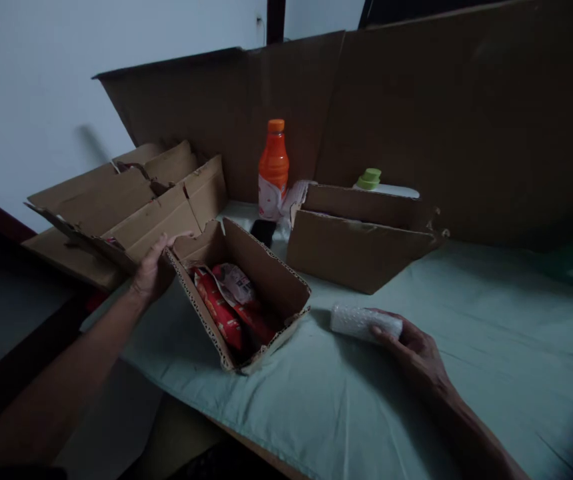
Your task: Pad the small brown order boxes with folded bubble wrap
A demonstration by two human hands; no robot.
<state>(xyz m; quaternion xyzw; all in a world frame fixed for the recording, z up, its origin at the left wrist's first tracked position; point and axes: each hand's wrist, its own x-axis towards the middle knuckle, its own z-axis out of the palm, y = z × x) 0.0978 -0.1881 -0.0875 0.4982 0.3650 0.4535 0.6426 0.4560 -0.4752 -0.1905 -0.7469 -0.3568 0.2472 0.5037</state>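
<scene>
My left hand (152, 272) grips the left end of an open cardboard box (279, 270), its thumb on the rim and fingers behind the wall. Inside the tilted box lie red printed packets (220, 313), one with a pale patch. My right hand (413, 343) is closed around one end of a small roll wrapped in bubble wrap (359, 321). The roll is to the right of the box, low over the green cloth (311, 387) or resting on it; I cannot tell which.
Behind stand an orange bottle (273, 163), a dark flat object (263, 233) and another cardboard box (346, 250). A green-capped white container (369, 179) is behind that box. Cardboard compartments (131, 200) fill the left side. Tall cardboard panels (431, 120) line the back. The table's front edge (246, 437) is near me.
</scene>
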